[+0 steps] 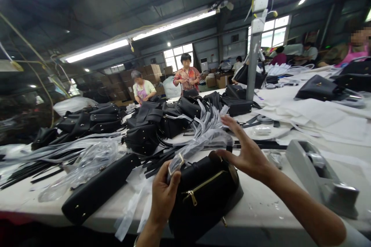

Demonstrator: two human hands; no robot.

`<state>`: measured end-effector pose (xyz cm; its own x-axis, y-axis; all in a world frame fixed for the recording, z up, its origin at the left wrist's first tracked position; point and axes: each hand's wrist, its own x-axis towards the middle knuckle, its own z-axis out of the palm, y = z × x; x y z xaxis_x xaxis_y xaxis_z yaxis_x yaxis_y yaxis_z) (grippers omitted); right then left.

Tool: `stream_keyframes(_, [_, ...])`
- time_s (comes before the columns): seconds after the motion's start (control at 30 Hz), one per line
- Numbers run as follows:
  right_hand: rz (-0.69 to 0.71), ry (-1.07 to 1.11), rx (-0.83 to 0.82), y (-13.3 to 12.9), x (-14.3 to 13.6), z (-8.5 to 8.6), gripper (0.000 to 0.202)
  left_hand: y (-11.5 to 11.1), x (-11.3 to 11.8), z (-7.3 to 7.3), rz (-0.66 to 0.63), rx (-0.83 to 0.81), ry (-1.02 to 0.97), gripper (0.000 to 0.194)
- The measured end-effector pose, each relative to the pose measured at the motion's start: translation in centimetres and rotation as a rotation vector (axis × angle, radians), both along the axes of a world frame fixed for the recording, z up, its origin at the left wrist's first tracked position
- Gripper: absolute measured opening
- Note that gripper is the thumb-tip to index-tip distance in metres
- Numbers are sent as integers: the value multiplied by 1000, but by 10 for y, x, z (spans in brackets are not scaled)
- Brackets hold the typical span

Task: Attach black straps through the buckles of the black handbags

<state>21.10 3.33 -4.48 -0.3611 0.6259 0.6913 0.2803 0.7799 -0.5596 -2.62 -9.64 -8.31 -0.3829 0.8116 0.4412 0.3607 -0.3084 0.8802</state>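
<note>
A black handbag (203,208) with a gold zipper (199,187) across its face stands at the front of the table. At its upper left corner, my left hand (165,195) grips a gold rectangular buckle (176,164) between thumb and fingers. From the buckle a strap wrapped in clear plastic (199,142) arches over the bag's top to the right. My right hand (246,150) is open, its fingers raised and spread; the thumb is at the bag's upper right edge, and whether it touches I cannot tell.
Left of the bag lies another black bag (98,191), with crumpled clear plastic (87,170) behind it. A grey tape dispenser (319,177) stands at right. Piled black bags (145,127) and wrapped straps fill the table beyond. A metal post (253,61) rises there; two co-workers stand across.
</note>
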Motion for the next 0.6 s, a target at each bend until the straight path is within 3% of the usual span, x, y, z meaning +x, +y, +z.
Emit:
stream_keyframes(0.07, [72,-88,124,3,-11,22,68,0,2,9,4,-17,108,39])
stream_keyframes(0.13, [155,-172,140,14,-19,28,40,0,2,13,23,-31,147,39])
stream_keyframes(0.2, [193,-198,89,28,-22,13,25,-1,0,9,59,-53,115,42])
stream_keyframes(0.27, [167,-168,43,42,-16,-15,21,-3,-4,0,84,-82,68,47])
stream_keyframes(0.37, [71,-81,-22,55,1,-61,23,-4,-10,-17,145,-61,-16,50])
stream_keyframes(0.43, [11,-15,-78,56,11,-80,27,-3,-12,-26,184,-16,-105,51])
stream_keyframes(0.5, [-10,26,-142,54,16,-85,27,0,-10,-29,184,21,-231,53])
stream_keyframes(0.6, [-27,85,-225,51,11,-73,28,10,0,-23,99,92,-441,54])
